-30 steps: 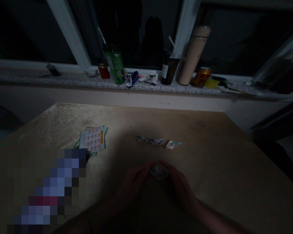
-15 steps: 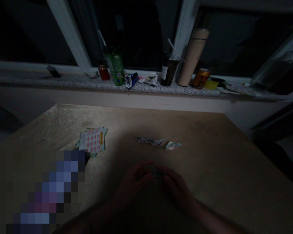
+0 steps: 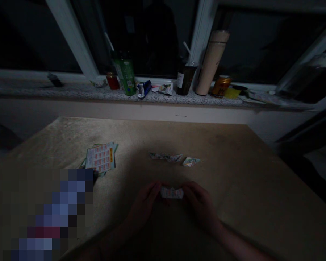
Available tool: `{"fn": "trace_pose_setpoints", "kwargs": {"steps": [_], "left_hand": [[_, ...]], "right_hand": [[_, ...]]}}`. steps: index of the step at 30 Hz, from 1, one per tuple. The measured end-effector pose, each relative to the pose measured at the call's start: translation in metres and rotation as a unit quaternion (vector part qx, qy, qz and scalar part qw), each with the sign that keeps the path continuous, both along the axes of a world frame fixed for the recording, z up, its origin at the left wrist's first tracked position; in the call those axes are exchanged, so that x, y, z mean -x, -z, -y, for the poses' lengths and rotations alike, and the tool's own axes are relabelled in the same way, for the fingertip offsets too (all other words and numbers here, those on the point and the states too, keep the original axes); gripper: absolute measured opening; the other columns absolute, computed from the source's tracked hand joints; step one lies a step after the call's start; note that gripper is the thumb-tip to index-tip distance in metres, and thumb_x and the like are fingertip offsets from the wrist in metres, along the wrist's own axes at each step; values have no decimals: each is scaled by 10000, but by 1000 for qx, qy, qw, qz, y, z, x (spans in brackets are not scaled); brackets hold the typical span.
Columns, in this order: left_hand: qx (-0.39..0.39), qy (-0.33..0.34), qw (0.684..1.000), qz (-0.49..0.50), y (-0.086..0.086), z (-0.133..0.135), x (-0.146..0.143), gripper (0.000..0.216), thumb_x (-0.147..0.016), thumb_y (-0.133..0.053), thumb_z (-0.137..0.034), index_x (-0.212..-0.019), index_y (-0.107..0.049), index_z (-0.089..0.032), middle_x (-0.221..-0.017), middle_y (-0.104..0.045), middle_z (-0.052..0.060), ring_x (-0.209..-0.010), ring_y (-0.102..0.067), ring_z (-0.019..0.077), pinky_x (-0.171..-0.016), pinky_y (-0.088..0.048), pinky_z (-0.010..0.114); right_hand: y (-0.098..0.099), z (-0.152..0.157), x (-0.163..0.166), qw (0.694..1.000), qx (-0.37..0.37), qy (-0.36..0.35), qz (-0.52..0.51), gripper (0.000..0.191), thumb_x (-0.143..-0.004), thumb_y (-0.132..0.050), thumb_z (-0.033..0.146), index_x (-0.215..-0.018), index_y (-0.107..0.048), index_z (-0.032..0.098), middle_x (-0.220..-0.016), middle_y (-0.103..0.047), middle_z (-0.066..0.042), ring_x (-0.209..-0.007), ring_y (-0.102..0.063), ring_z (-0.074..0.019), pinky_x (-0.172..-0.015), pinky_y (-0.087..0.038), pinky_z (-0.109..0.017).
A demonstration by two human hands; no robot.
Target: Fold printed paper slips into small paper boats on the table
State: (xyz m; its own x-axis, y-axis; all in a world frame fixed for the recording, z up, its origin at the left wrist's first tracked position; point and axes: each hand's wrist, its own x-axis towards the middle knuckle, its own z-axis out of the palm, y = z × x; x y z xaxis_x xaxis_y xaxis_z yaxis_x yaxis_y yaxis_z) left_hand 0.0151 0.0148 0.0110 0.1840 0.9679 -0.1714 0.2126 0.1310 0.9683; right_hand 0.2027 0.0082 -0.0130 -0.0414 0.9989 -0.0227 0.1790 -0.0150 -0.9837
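Observation:
The scene is dim. A small folded piece of printed paper [image 3: 172,192] is held between both my hands just above the brown table [image 3: 233,174]. My left hand [image 3: 143,206] pinches its left end and my right hand [image 3: 199,203] pinches its right end. Beyond my hands, two or three small folded paper pieces [image 3: 166,157] lie in a row, with another folded piece [image 3: 190,161] to their right. A stack of printed paper sheets [image 3: 101,157] lies to the left of my hands.
A stone window sill [image 3: 70,90] runs behind the table. It holds a green bottle [image 3: 124,74], a dark bottle [image 3: 184,78], a tall beige cylinder [image 3: 210,63], a red can [image 3: 112,80], an orange can [image 3: 219,86] and wrappers. A pixelated patch covers the lower left.
My hands closed over the paper, hiding it, then moved apart a little. The paper now shows as a flat pale strip stretched between my fingertips.

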Motion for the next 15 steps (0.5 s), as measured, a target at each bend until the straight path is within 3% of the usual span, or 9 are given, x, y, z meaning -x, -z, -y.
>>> {"fn": "trace_pose_setpoints", "kwargs": {"steps": [6,12,15], "left_hand": [[-14,24,999,-37,7,3,1,291,-866,-495,-365,-1064,-601,-179,-808,-695,15,-781,-641,197,-729,-465,270],[-71,-15,991,-111,12,8,2,338,-868,-487,-314,-1185,-545,-211,-1020,-669,35,-930,-620,208,-843,-459,316],[-75,-5,991,-107,15,8,3,339,-877,-469,-301,-1199,-536,-221,-1118,-647,31,-1021,-597,206,-911,-439,329]], "right_hand": [[0,1,0,999,-41,25,-8,172,-832,-566,343,-814,-643,190,-696,-626,-16,-630,-571,-150,-555,-442,-224],[0,3,-2,983,-176,-21,41,88,-827,-582,170,-872,-641,217,-832,-627,-28,-769,-594,-156,-686,-466,-247],[1,1,-3,980,-196,-25,33,128,-831,-578,136,-896,-638,229,-928,-626,-38,-861,-598,-161,-749,-473,-257]]}}
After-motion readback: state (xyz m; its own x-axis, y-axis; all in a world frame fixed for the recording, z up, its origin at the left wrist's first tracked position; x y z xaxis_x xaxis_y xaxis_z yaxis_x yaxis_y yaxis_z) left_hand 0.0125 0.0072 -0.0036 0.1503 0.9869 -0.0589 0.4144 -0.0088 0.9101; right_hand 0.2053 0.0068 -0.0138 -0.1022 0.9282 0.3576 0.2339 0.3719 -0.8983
